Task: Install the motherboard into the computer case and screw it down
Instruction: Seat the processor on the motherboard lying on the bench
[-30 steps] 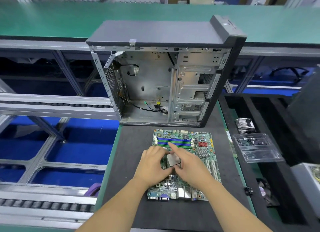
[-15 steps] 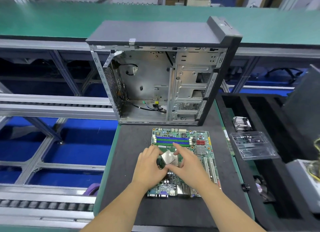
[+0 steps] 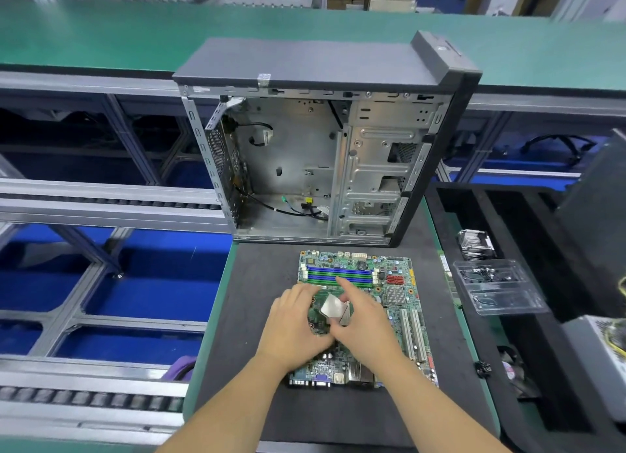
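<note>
The green motherboard [image 3: 389, 276] lies flat on the black mat [image 3: 257, 283], just in front of the open computer case [image 3: 305, 63]. The case stands upright with its open side toward me; its metal interior holds only loose cables. Both my hands are over the board's CPU socket. My right hand [image 3: 366, 327] pinches a small silver square plate [image 3: 332, 306], which is tilted up off the socket, with the index finger stretched out past it. My left hand [image 3: 291, 320] rests with curled fingers on the board at the plate's left edge. The socket itself is hidden under my hands.
A clear plastic tray [image 3: 498, 290] with small parts and a metal heatsink [image 3: 476, 244] sit in black foam compartments to the right. A power supply [image 3: 599, 354] is at the far right edge. Roller conveyor rails [image 3: 101, 205] run on the left, and a green bench surface [image 3: 101, 32] lies behind the case.
The silver plate lay flat on the socket a second ago; now it is tilted up between my fingers. My hands stayed over the socket.
</note>
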The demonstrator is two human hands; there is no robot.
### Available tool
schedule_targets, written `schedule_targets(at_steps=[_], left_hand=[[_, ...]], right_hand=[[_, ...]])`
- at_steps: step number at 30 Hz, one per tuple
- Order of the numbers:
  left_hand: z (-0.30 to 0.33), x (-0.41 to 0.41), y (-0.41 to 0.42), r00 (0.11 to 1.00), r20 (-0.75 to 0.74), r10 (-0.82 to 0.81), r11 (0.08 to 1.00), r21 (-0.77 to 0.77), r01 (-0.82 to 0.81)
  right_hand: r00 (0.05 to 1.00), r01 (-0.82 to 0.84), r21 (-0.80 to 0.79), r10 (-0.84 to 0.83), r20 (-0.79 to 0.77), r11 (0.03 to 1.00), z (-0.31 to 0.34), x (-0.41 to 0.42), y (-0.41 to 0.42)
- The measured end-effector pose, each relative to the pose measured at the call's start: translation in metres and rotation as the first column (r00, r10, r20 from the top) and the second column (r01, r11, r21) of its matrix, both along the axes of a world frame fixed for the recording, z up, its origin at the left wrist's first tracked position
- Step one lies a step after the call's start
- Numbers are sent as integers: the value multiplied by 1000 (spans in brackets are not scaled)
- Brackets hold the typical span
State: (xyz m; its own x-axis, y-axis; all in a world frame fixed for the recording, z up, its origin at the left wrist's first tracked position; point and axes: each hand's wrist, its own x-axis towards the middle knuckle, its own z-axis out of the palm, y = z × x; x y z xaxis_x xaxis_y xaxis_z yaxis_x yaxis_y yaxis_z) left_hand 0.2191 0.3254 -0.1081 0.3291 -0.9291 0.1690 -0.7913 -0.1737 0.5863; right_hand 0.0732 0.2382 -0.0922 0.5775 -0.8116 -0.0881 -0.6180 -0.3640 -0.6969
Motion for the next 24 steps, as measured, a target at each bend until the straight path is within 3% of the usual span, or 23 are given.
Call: schedule_targets(at_steps=[10, 24], left_hand=[[-25, 37, 30, 961, 241, 133, 960, 208, -185], [-25, 39, 27, 948, 281, 147, 943, 251, -220]], right_hand=[[915, -282, -104, 234, -328, 954, 4, -11, -22], [864, -389, -167, 296, -407, 906, -6, -12, -26]])
